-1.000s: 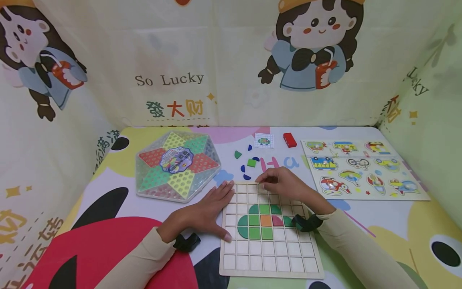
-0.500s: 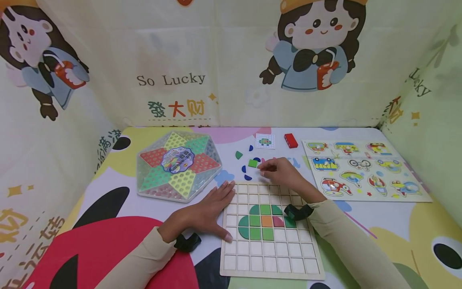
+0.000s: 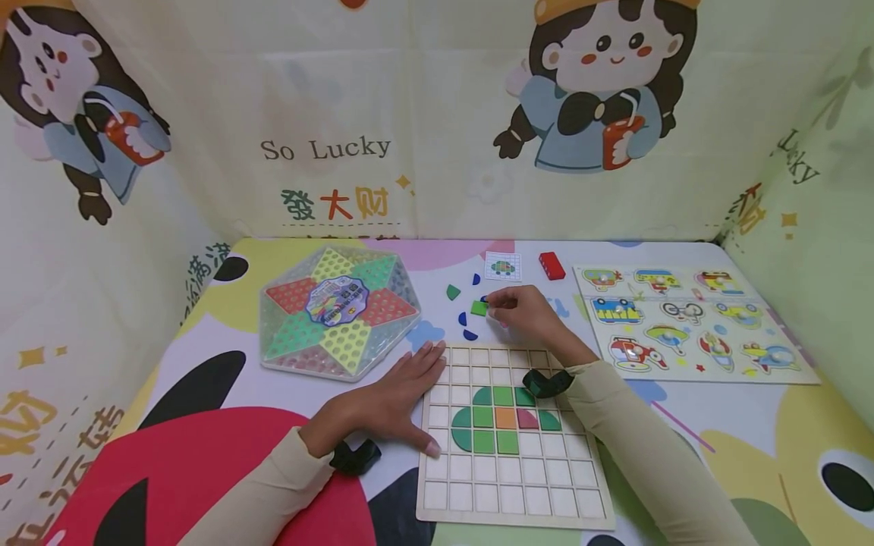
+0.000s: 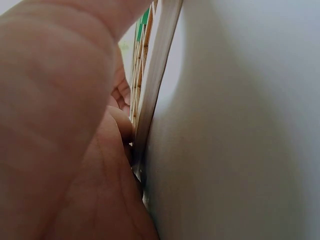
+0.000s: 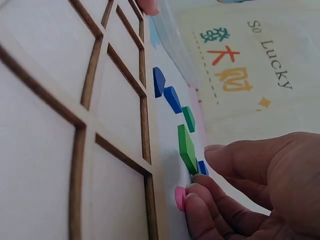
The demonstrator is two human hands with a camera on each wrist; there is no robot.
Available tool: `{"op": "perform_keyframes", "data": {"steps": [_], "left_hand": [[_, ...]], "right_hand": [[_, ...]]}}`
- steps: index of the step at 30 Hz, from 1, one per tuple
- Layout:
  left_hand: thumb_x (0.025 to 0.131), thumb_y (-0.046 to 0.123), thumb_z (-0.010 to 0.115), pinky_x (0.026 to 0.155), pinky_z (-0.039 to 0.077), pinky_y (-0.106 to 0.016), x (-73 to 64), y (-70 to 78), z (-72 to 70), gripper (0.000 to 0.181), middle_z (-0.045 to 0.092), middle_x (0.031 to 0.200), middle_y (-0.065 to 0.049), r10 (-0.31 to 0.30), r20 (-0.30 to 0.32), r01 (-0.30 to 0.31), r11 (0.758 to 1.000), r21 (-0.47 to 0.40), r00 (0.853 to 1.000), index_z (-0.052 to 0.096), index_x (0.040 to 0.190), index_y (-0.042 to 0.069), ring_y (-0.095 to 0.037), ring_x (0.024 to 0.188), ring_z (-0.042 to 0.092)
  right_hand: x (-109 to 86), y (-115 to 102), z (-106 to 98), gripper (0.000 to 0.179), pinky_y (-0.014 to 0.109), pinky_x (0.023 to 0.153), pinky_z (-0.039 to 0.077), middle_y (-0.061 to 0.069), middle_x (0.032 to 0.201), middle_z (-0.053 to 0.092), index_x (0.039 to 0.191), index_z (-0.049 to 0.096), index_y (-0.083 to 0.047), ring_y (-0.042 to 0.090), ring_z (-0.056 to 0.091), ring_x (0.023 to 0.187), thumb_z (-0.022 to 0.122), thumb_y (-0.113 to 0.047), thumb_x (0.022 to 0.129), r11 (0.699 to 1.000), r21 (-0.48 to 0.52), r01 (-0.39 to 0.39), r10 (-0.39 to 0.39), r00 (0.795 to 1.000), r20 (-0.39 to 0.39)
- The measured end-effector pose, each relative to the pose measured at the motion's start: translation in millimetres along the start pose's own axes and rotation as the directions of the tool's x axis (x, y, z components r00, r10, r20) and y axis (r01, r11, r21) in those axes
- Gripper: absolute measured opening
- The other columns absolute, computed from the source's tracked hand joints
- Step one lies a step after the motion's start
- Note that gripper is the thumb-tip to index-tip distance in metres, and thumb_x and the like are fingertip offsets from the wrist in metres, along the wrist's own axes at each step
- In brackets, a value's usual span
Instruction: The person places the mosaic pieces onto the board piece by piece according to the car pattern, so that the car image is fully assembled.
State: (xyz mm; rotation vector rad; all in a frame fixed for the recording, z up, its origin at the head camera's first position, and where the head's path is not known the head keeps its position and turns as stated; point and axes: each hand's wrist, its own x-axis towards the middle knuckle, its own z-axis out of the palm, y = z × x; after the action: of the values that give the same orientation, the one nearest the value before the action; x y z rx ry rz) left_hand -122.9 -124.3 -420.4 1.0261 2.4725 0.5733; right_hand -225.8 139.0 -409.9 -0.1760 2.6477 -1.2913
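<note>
My left hand (image 3: 385, 402) lies with spread fingers along the left edge of a wooden grid board (image 3: 507, 497). In the left wrist view, its palm is close against the board's rim (image 4: 157, 65). Beyond the board's far edge, my right hand (image 3: 524, 311) reaches down with bent fingers beside a green square tile (image 3: 479, 308). In the right wrist view, thumb and index finger stand apart, the index fingertip right at the end of the green square tile (image 5: 186, 147). A blue half-round piece (image 5: 202, 168) shows between them. Green, orange and red tiles fill several cells of the board.
Blue half-round pieces (image 3: 470, 334) and a green quarter-round piece (image 3: 453, 292) lie near the right hand. Behind them are a pattern card (image 3: 503, 266) and a red block (image 3: 551, 265). A hexagonal game board (image 3: 287, 345) is left, a vehicle puzzle (image 3: 655, 356) right.
My right hand has moved from the board's far edge away from me to the green square tile. The left hand has stayed in place.
</note>
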Motion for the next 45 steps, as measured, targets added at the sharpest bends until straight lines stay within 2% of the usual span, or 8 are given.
{"op": "perform_keyframes", "data": {"steps": [6, 13, 18, 21, 27, 29, 36, 45], "left_hand": [[0.071, 0.063, 0.075, 0.116, -0.004, -0.044, 0.1, 1.4, -1.7, 0.123, -0.007, 0.163, -0.002, -0.006, 0.004, 0.006, 1.0, 0.005, 1.0, 0.008, 0.157, 0.007, -0.018, 0.146, -0.014], [0.071, 0.063, 0.075, 0.116, -0.004, -0.045, -0.3, 1.4, -1.4, 0.123, -0.007, 0.163, -0.003, -0.008, 0.008, 0.008, 1.0, 0.003, 1.0, 0.007, 0.157, 0.007, -0.019, 0.146, -0.015], [0.071, 0.063, 0.075, 0.116, -0.004, -0.045, -0.5, 1.7, -1.7, 0.123, -0.007, 0.163, -0.003, -0.01, 0.005, 0.01, 1.0, -0.004, 1.0, 0.008, 0.157, 0.007, -0.018, 0.146, -0.015], [0.071, 0.063, 0.075, 0.116, -0.004, -0.045, -0.1, 1.7, -1.6, 0.123, -0.007, 0.163, -0.003, -0.004, 0.002, 0.004, 1.0, -0.001, 1.0, 0.008, 0.157, 0.007, -0.018, 0.146, -0.014], [0.071, 0.063, 0.075, 0.116, -0.004, -0.045, 0.0, 2.1, -1.6, 0.123, -0.006, 0.163, -0.004, -0.002, 0.0, 0.002, 1.0, 0.004, 1.0, 0.009, 0.156, 0.006, -0.019, 0.146, -0.013], [0.071, 0.063, 0.075, 0.116, -0.004, -0.045, -0.4, 2.4, -1.9, 0.123, -0.006, 0.163, -0.004, -0.004, 0.0, 0.004, 1.0, 0.002, 1.0, 0.009, 0.156, 0.006, -0.02, 0.146, -0.013], [0.071, 0.063, 0.075, 0.116, -0.003, -0.046, -0.9, 2.6, -2.2, 0.122, -0.006, 0.163, -0.004, -0.005, 0.004, 0.005, 1.0, 0.0, 1.0, 0.009, 0.156, 0.006, -0.02, 0.146, -0.013], [0.071, 0.062, 0.076, 0.116, -0.004, -0.046, -1.8, 2.2, -2.5, 0.122, -0.006, 0.163, -0.004, 0.008, 0.002, -0.008, 1.0, -0.02, 1.0, 0.008, 0.156, 0.006, -0.02, 0.146, -0.013]], "right_hand": [[7.1, -3, 2, 0.026, 0.03, 0.078, 0.053, 0.01, 0.112, 0.066, 0.118, 0.069, -0.006, 0.025, 0.058, 0.095, 0.065, -0.01, 0.093, 0.999, -0.034, -0.001, 0.0, 1.0, -0.006], [12.7, -5, 7, 0.026, 0.026, 0.063, 0.051, 0.009, 0.107, 0.066, 0.117, 0.07, -0.006, 0.024, 0.058, 0.086, 0.067, -0.015, 0.093, 0.999, -0.048, -0.01, 0.01, 1.0, -0.002], [17.1, -4, 11, 0.027, 0.026, 0.061, 0.048, 0.008, 0.101, 0.067, 0.116, 0.07, -0.007, 0.022, 0.057, 0.079, 0.07, -0.018, 0.091, 0.998, -0.064, -0.015, 0.014, 1.0, -0.018], [18.8, -5, 12, 0.027, 0.028, 0.063, 0.049, 0.009, 0.098, 0.065, 0.116, 0.07, -0.006, 0.023, 0.057, 0.079, 0.07, -0.014, 0.091, 0.996, -0.086, -0.022, 0.02, 1.0, -0.021], [17.9, -9, 13, 0.026, 0.037, 0.086, 0.05, 0.009, 0.104, 0.066, 0.115, 0.071, -0.006, 0.024, 0.057, 0.094, 0.071, -0.011, 0.089, 0.985, -0.169, 0.017, -0.016, 1.0, 0.004], [16.7, -10, 13, 0.025, 0.039, 0.089, 0.049, 0.009, 0.105, 0.067, 0.114, 0.071, -0.005, 0.025, 0.057, 0.096, 0.071, -0.01, 0.089, 0.983, -0.182, 0.034, -0.032, 0.999, 0.016], [13.4, -8, 14, 0.02, 0.037, 0.085, 0.049, 0.008, 0.1, 0.065, 0.108, 0.071, -0.006, 0.025, 0.055, 0.092, 0.071, -0.01, 0.089, 0.981, -0.184, 0.063, -0.062, 0.998, 0.011], [6.5, -2, 10, 0.014, 0.03, 0.071, 0.049, 0.007, 0.093, 0.065, 0.103, 0.071, -0.005, 0.023, 0.055, 0.084, 0.067, -0.011, 0.092, 0.987, -0.122, 0.109, -0.114, 0.993, -0.031]]}}
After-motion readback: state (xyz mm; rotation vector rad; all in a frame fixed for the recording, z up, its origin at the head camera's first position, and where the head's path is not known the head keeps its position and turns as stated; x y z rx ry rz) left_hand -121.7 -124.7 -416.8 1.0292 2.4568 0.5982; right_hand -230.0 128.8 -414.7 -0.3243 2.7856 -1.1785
